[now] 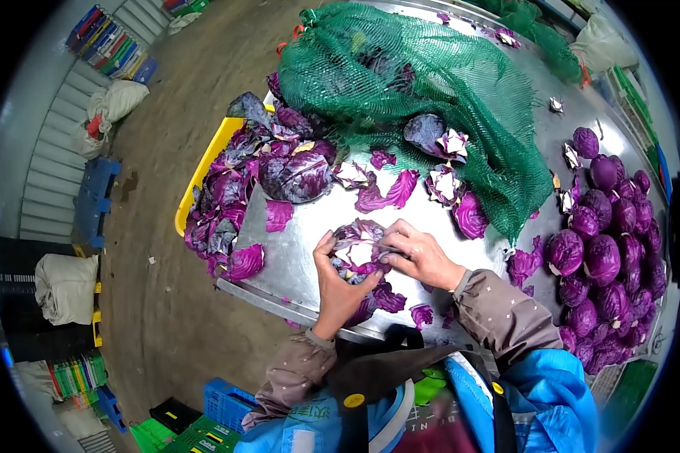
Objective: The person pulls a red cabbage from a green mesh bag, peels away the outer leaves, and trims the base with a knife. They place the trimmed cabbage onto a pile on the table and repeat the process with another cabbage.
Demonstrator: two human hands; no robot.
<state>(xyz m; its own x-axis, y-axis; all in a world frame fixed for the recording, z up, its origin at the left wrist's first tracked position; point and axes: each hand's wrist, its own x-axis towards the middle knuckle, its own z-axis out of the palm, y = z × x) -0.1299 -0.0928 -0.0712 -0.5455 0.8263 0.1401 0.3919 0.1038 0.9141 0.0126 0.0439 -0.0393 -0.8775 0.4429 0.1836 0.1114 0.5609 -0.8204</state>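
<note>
A red cabbage [361,250] with its pale cut stem end turned up is held low over the metal table [291,260]. Its left side is cupped by my left hand [335,288], thumb and fingers curved around it. My right hand [423,257] has bent fingers pressed on the cabbage's right edge; what lies under its fingertips is smeared and partly hidden. Loose purple leaves, such as a torn leaf [389,298], lie just below the hands. A large dark outer leaf [298,176] and a cut stem piece [350,175] are beyond them.
A yellow crate [211,155] heaped with cabbage leaves stands at the left edge. A green mesh sack [431,68] spreads across the far side, with stem pieces near it. Several trimmed red cabbages [602,259] are piled at right. Blue crates [227,404] sit on the floor.
</note>
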